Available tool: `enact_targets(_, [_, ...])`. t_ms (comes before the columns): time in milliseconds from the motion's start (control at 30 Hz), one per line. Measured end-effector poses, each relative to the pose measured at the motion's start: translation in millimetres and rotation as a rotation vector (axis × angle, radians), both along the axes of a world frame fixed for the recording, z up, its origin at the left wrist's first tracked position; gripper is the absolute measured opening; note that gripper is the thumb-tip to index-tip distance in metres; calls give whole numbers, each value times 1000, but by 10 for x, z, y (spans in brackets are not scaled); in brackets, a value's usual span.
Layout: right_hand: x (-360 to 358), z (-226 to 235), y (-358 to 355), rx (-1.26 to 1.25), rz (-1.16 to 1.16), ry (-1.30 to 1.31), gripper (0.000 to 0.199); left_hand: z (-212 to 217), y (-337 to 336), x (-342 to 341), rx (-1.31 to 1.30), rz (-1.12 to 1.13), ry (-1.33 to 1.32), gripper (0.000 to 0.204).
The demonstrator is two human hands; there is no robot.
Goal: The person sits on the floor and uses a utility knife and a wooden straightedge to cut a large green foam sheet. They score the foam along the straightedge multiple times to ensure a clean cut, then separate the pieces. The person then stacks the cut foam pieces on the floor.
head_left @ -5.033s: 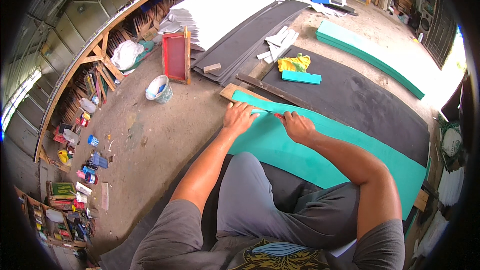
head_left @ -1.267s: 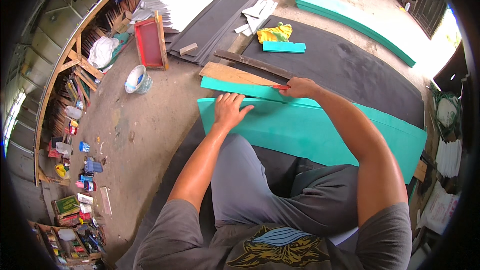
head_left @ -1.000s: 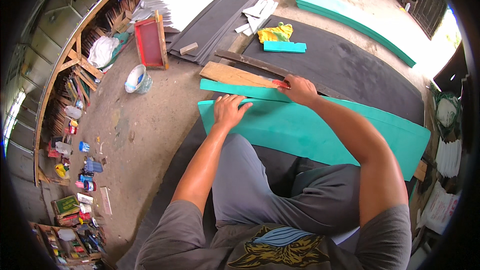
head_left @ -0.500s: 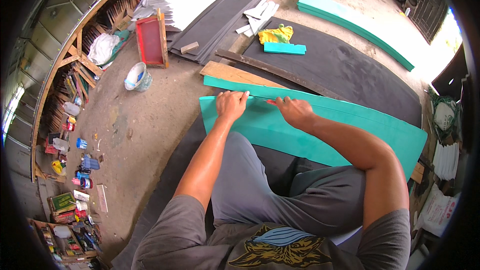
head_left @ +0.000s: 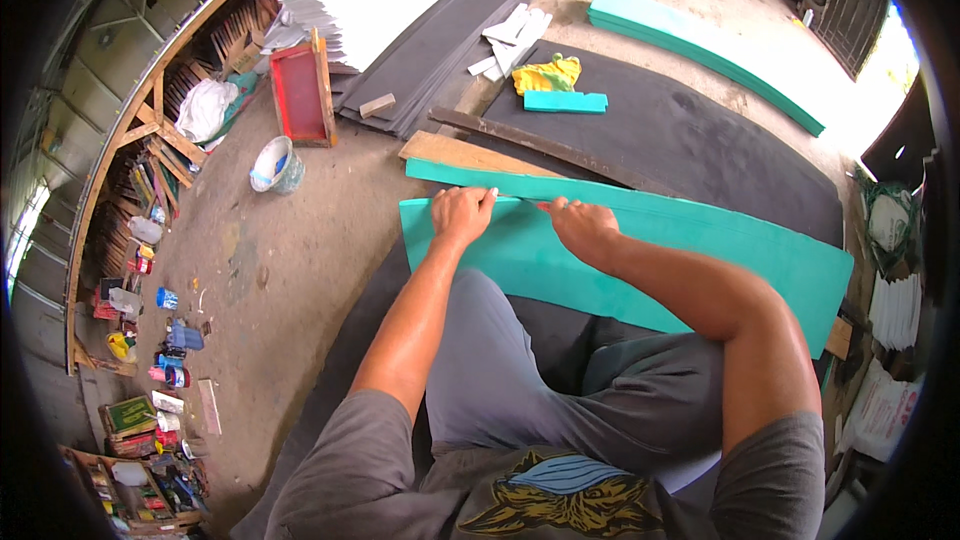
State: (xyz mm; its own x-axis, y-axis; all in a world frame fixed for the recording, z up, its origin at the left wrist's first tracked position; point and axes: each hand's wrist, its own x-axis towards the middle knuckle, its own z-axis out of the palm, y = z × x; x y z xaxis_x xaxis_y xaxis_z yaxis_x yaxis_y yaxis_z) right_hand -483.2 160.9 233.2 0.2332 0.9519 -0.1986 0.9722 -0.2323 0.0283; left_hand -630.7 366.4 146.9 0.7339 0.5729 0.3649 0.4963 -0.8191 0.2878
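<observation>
Head: right hand (head_left: pixel 584 231) (elbow (head_left: pixel 765 310) bent) clasps red tool (head_left: pixel 543 207); left hand (head_left: pixel 462 215) curls, hold unclear.

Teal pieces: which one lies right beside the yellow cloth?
The short strip on the black sheet, just this side of the yellow cloth. The broad sheet lies at the left hand and right hand; the long stack lies farther off.

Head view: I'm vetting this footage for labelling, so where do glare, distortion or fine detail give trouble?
In the head view, the white stack and the floor beyond the teal stack wash out; in the head view, the teal stack's long edge bows and the corners go black; in the head view, the red tool at the right hand is too small to show its tip clearly.
</observation>
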Motion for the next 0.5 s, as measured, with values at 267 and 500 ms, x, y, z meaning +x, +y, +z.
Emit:
enact_targets(267, [106,-160,-207,-17,-107,-32,18,-13,-16,9,-45,14,23,30])
enact_targets(500, [240,-184,-353,-67,-128,-17,21,-10,17,57,-64,36,44,29])
